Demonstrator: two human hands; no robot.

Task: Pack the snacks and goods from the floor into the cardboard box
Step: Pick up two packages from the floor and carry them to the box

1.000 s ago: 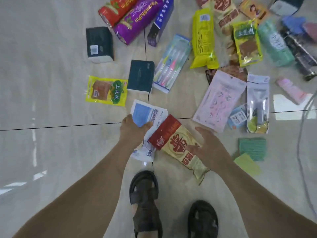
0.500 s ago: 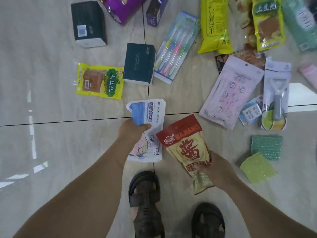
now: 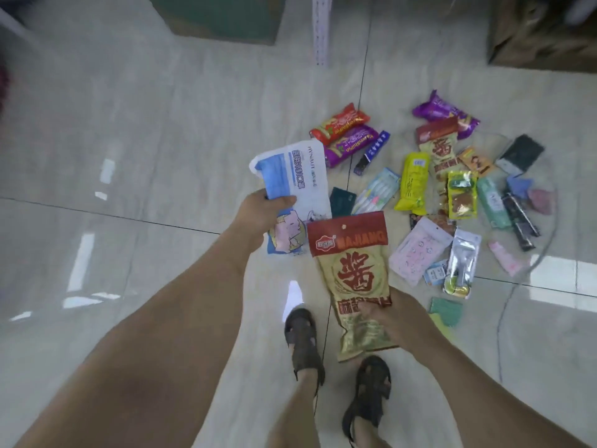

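My left hand [image 3: 262,211] grips a white and blue mask packet [image 3: 294,176], held up off the floor. My right hand [image 3: 389,313] holds a red and gold snack bag [image 3: 352,270] by its lower part, also lifted. Several other goods stay scattered on the tiled floor to the right: red [image 3: 339,123] and purple [image 3: 350,143] snack bags, a toothbrush pack [image 3: 376,195], a yellow packet [image 3: 413,182], a pink mask pack [image 3: 420,250]. A brown cardboard box [image 3: 542,30] stands at the top right corner, blurred.
A dark green box-like object [image 3: 223,17] stands at the top centre. My two sandalled feet [image 3: 303,344] are on the floor below the held bags. A thin cable [image 3: 504,305] curves along the floor at the right. A green sponge [image 3: 447,310] lies near my right arm.
Both hands have lifted their packets off the floor. The view has risen and tilted up, so the scattered goods now look smaller and farther away, and boxes appear at the top.
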